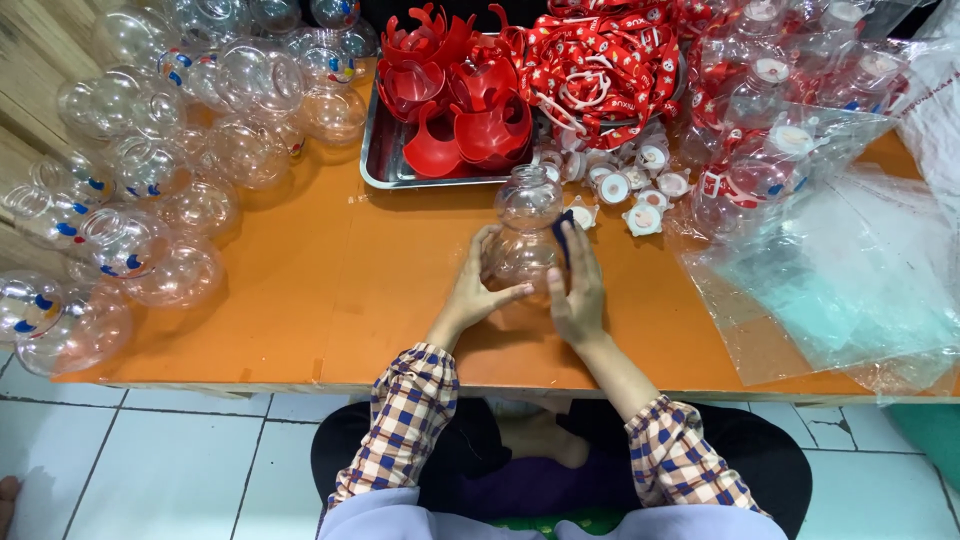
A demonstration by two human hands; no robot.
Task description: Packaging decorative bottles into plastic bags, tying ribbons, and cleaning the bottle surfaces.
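Orange table (330, 290) over white floor tiles (160, 460); both hands (578, 290) cup a clear bottle (522, 235).

It looks like a small workshop. A low orange table (330, 290) holds piles of clear plastic bottles (190, 150), a tray of red parts (450, 110) and plastic bags (850, 280).

A low orange surface (330, 290) fills the middle of the view, its top glossy and catching soft, even light. Below it runs a floor (170, 460) of pale square tiles with dark grout lines. At the upper left, wooden slats (30, 60) slant beside the surface's edge.
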